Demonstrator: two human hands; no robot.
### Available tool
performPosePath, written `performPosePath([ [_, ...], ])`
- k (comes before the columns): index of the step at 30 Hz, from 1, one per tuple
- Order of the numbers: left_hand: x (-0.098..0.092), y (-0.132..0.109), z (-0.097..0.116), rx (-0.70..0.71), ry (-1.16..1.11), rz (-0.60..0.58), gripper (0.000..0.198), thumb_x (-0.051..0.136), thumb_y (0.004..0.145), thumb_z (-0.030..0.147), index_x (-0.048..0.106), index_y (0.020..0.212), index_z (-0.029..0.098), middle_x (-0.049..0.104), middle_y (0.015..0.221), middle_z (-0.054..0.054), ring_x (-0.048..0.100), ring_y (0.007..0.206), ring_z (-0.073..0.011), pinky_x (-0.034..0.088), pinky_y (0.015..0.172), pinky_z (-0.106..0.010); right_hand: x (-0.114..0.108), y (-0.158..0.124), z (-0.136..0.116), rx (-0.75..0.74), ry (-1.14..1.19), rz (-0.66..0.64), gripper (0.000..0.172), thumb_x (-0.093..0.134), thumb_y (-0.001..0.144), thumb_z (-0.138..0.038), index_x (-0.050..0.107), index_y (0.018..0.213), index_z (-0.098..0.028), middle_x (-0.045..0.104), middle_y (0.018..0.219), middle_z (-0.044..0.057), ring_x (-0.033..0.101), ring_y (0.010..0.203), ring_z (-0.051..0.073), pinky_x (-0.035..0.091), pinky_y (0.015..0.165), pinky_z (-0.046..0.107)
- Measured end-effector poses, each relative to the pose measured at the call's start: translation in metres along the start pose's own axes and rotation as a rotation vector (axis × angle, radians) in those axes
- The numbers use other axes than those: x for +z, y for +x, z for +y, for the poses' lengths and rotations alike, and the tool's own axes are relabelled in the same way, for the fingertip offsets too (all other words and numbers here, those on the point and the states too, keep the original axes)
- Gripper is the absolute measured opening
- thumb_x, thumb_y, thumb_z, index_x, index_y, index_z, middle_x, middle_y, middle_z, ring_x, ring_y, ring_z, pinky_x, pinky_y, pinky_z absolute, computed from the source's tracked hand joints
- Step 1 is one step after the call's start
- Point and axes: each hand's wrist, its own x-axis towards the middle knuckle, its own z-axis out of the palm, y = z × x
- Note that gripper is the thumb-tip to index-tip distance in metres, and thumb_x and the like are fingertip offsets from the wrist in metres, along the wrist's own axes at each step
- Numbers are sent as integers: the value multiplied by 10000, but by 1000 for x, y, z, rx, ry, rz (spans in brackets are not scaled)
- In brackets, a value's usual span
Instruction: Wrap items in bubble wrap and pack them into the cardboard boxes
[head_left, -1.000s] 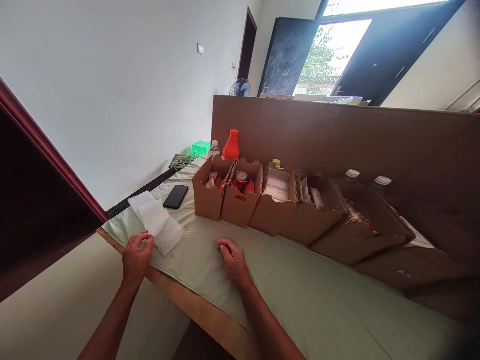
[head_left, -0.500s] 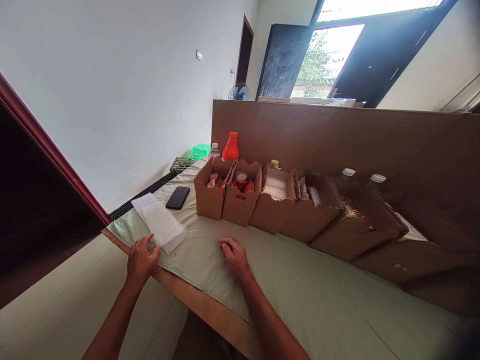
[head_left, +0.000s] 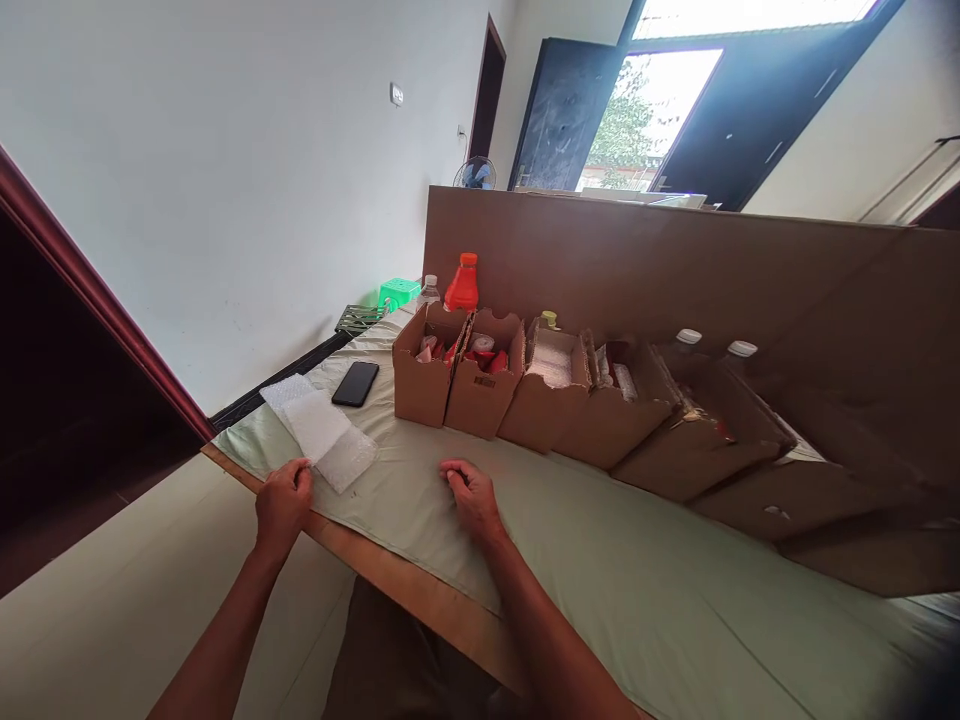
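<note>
My left hand (head_left: 285, 505) rests at the table's near edge, with thumb and fingers drawn together. Its fingertips are right beside the lower left edge of the bubble wrap (head_left: 334, 440); whether they touch it I cannot tell. Two overlapping pieces of the wrap lie flat on the pale green cloth (head_left: 405, 490). Over the cloth, right of the wrap, my right hand (head_left: 472, 497) is loosely closed with its fingers curled, and nothing shows in it. A black phone (head_left: 355, 384) lies flat beyond the wrap.
Cardboard boxes (head_left: 420, 390) stand in a row along the table's far side, several with red or white packets inside. Behind them are a red bottle (head_left: 462, 285), a clear bottle (head_left: 429, 290) and a tall cardboard panel (head_left: 637, 260). A green stool (head_left: 399, 292) stands past the table.
My left hand has closed: its fingers were spread and now thumb and fingers are together. My right hand stays curled in nearly the same place. The view has shifted slightly.
</note>
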Motion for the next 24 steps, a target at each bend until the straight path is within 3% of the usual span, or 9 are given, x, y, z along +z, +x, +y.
performPosePath([
  [4,-1,5,-7,-31,-103,66,257,507,876,322,718,918,181,716,842,-47,652,747,-204,517,739,-339,1,1,1,6,-6,-8,293,618,987,-366,634,1211,-177,663,1198,79,673,986,200,585,846,401],
  [12,6,-5,9,3,-302,243,221,457,832,322,642,800,206,685,1011,-102,654,1060,-257,501,981,-425,-1,-1,-3,-33,-48,-7,283,615,989,-366,638,1201,-179,665,1193,78,673,980,197,585,844,397],
  [19,1,-23,32,32,-363,275,158,545,836,365,626,831,230,726,1174,-77,678,1083,-254,525,917,-397,-3,0,-6,-135,-56,-11,227,619,983,-375,677,1055,-168,698,1098,59,672,982,194,555,897,418],
  [24,-6,-41,49,78,-380,225,143,521,908,357,613,911,248,745,1188,-53,697,1059,-223,539,912,-372,-7,0,-11,-183,-50,-29,156,571,905,-239,726,896,-220,745,1019,56,682,997,204,524,946,377],
])
